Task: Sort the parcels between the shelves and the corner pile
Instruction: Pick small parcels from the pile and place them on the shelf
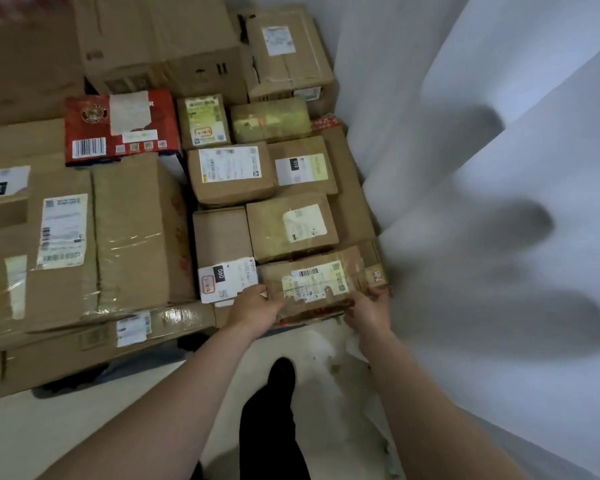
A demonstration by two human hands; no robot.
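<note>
A flat brown parcel (312,285) with a pale barcode label lies at the front right of the corner pile. My left hand (257,306) grips its left end and my right hand (369,308) grips its right end, fingers curled over the edges. Behind it sits a box with a cream label (291,228), and to its left a small box with a white "060" label (224,258). More labelled boxes (231,173) fill the pile toward the wall corner.
Large taped cartons (94,237) take up the left side, with a red printed box (122,128) behind them. White shelf boards (499,202) run along the right, blurred. My dark trouser leg and shoe (278,403) stand on the pale floor (84,427).
</note>
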